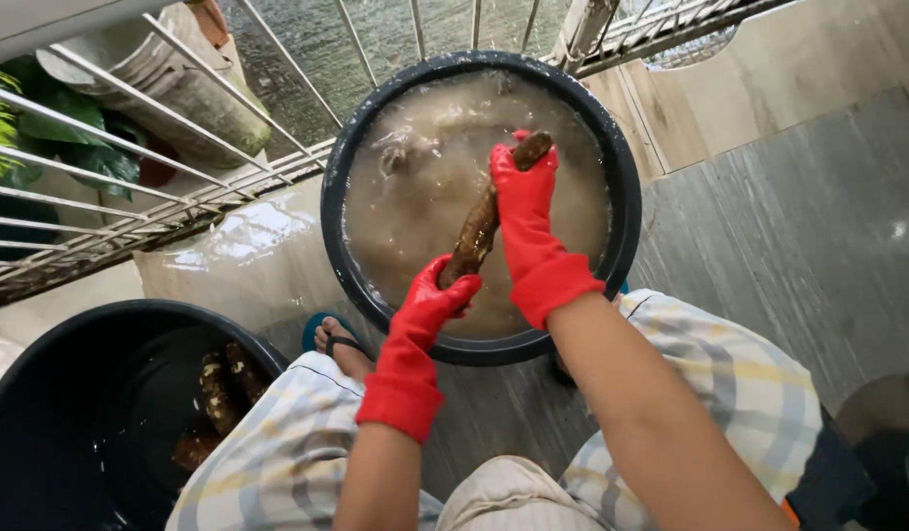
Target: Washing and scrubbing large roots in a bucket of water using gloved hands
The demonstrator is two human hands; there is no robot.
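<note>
The fingers (pixel 518 172) of the right hand (pixel 525 211) are clenched around the upper part of a long brown root (pixel 482 221), and the fingers (pixel 461 288) of the left hand (pixel 430 305) grip its lower end; both hands wear red rubber gloves. The root is held over a round black tub (pixel 329 211) of cloudy brown water, near the middle of the tub and clear of the rim on every side. There is open water to the left of the root and beyond it, with less room on the near side, where the left hand is close to the rim. The root's long axis runs diagonally, its lower end pointing toward the person and to the left, its upper end pointing away and to the right. The upper tip sticks out just past the right fingers, the bare middle stretch shows between the two hands, and the lower end is hidden inside the left grip. Something pale lies in the water at the far left of the tub. The tub stands on a wet floor (pixel 818 226), its far rim close against a white metal railing (pixel 159 108). A foot in a blue sandal (pixel 329 334) rests just beside the tub's near rim. At lower left a second black tub (pixel 41 393) holds more roots (pixel 218 393).
</note>
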